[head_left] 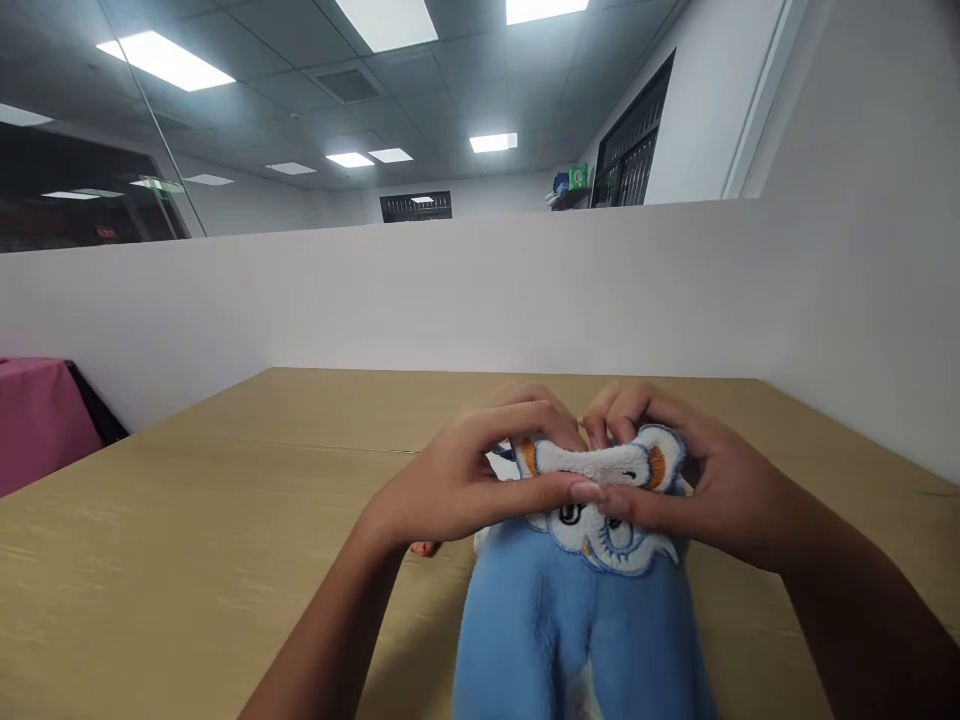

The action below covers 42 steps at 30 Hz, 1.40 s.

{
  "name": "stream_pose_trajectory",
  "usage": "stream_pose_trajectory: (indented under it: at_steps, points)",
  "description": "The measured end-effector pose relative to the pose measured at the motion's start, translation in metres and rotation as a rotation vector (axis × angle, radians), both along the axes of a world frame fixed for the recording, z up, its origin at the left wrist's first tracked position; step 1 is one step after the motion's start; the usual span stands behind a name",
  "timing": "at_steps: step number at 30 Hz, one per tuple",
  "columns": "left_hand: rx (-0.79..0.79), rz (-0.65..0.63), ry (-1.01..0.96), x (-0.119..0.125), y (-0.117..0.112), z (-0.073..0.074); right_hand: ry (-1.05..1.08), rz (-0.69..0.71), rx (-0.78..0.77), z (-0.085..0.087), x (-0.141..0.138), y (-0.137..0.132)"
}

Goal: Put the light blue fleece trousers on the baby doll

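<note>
A blue plush cloth [577, 620] with a white embroidered cartoon patch [611, 535] lies on the light wooden table [187, 540], running from the bottom edge toward the middle. My left hand [465, 475] pinches its far white and orange edge from the left, fingers curled over the fold. From the right, my right hand [697, 480] grips the same edge, thumb pressed on the patch. Both hands are closed on the cloth and meet at its top.
White partition walls [450, 300] enclose the table at the back and right. A pink covered object [37, 420] stands beyond the table's left edge. Ceiling lights and a dark window show above the partition.
</note>
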<state>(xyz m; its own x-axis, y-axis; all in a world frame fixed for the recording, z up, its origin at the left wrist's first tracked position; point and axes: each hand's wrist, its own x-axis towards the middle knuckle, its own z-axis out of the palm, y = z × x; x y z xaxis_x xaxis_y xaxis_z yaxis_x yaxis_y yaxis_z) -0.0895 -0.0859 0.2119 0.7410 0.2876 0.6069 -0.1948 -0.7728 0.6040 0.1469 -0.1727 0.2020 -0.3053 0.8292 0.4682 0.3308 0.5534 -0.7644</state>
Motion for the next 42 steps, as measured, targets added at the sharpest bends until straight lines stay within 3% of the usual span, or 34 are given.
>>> stream_pose_trajectory:
  at_steps: [4, 8, 12, 15, 18, 22, 27, 30, 32, 36, 39, 42]
  points:
    - [-0.003, -0.005, -0.094, 0.011, 0.004, -0.004, 0.065, -0.044, 0.059, -0.003, 0.002, 0.0]
    - [0.045, 0.024, -0.148, 0.014, 0.0, -0.004, -0.088, -0.21, -0.183, 0.003, 0.009, -0.01]
    - [-0.001, 0.034, -0.058, 0.008, 0.001, 0.0, -0.325, 0.022, -0.36, -0.003, 0.025, -0.007]
    - [-0.163, 0.008, 0.136, 0.004, 0.013, 0.0, -0.179, -0.018, -0.263, -0.015, 0.037, -0.005]
    - [-0.296, -0.154, 0.311, 0.005, 0.029, -0.004, -0.027, -0.134, -0.117, -0.018, 0.04, -0.003]
    - [-0.301, -0.377, 0.256, 0.009, 0.039, -0.009, 0.019, -0.039, -0.076, -0.008, 0.032, 0.002]
    - [-0.237, -0.291, 0.048, 0.007, 0.034, -0.012, 0.033, -0.086, -0.228, -0.008, 0.031, 0.003]
    - [-0.233, -0.279, -0.015, 0.006, 0.031, -0.013, -0.115, -0.075, -0.363, -0.017, 0.042, 0.004]
    - [-0.249, -0.262, -0.02, 0.006, 0.031, -0.012, -0.174, -0.05, -0.366, -0.023, 0.051, 0.006]
    - [-0.304, -0.175, 0.103, 0.003, 0.035, -0.009, 0.076, 0.053, -0.32, -0.027, 0.063, 0.007]
    - [-0.345, -0.26, 0.285, -0.003, 0.042, -0.008, 0.192, 0.091, -0.303, -0.024, 0.062, 0.008]
    - [-0.33, -0.386, 0.307, -0.009, 0.048, -0.01, -0.038, 0.004, -0.32, -0.021, 0.059, 0.013]
